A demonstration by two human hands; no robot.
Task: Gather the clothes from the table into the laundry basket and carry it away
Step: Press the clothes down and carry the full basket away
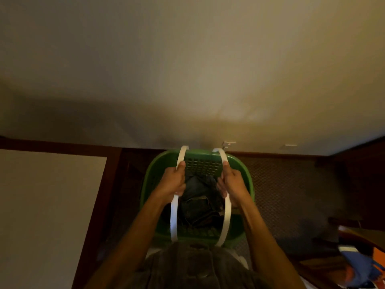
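A green plastic laundry basket [158, 163] hangs in front of my body, above a dark patterned carpet. Dark clothes [200, 205] lie bundled inside it. Two white handles arch over its opening. My left hand [171, 181] is closed around the left white handle [174, 220]. My right hand [233, 182] is closed around the right white handle [226, 222]. Both arms reach forward and down from the bottom of the view.
A pale wall [187, 69] fills the upper half, close ahead of the basket. A white surface with a dark wooden edge [41, 205] lies at the left. Dark furniture with blue and orange items [362, 265] stands at the lower right.
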